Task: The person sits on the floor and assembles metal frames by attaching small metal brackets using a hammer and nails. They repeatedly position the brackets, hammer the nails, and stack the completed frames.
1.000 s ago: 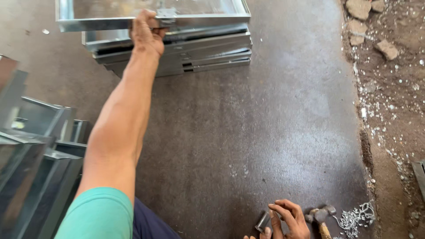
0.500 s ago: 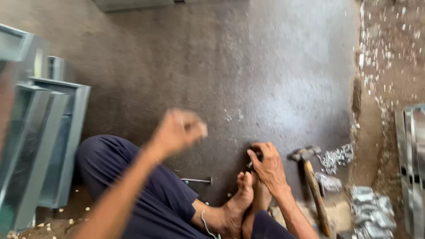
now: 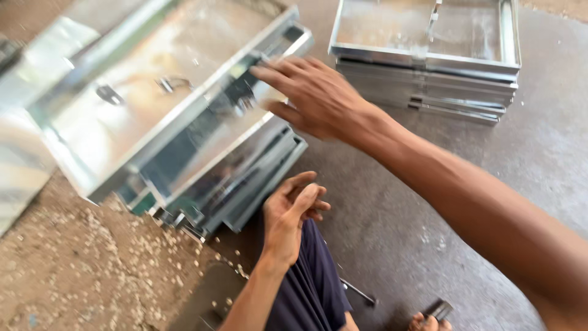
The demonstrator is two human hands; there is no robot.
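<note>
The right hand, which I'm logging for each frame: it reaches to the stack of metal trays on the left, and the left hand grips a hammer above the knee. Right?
Not quite. The head view shows the left hand empty, its fingers loosely curled above the knee, with no hammer in it. The rest holds: the right hand reaches to the stack of metal trays on the left.

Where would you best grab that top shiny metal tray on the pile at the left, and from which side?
Probably by the raised folded rim along its near long edge, coming from the right. The top metal tray lies tilted on its stack, with that lip turned towards the right hand, whose fingers already reach it. The flat, smooth bottom offers no hold. The left hand hangs open, holding nothing.
</note>
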